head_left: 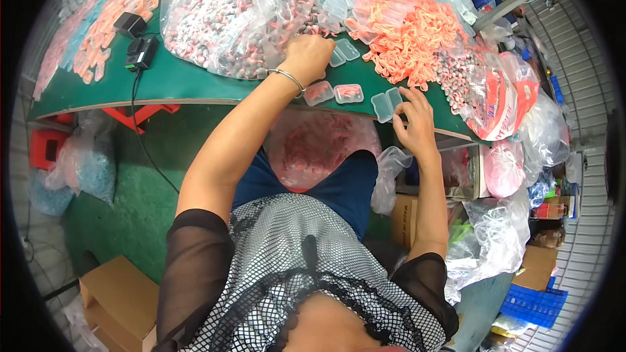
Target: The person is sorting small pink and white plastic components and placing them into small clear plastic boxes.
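My left hand is closed at the near right edge of a big clear plastic bag full of small pink-and-grey pieces. Its fingertips are turned away, so what they hold is hidden. My right hand grips the right side of a small clear plastic case, which lies open at the table's front edge with nothing seen inside. Another open clear case lies just right of my left hand. Between my hands are two cases, the left case and the right case, with pink pieces inside.
Orange cords form a heap on the green table, beside loose pink-and-grey pieces and a red-and-white bag. Left are black devices with a cable and rows of coloured strips. A bag of pink pieces sits below.
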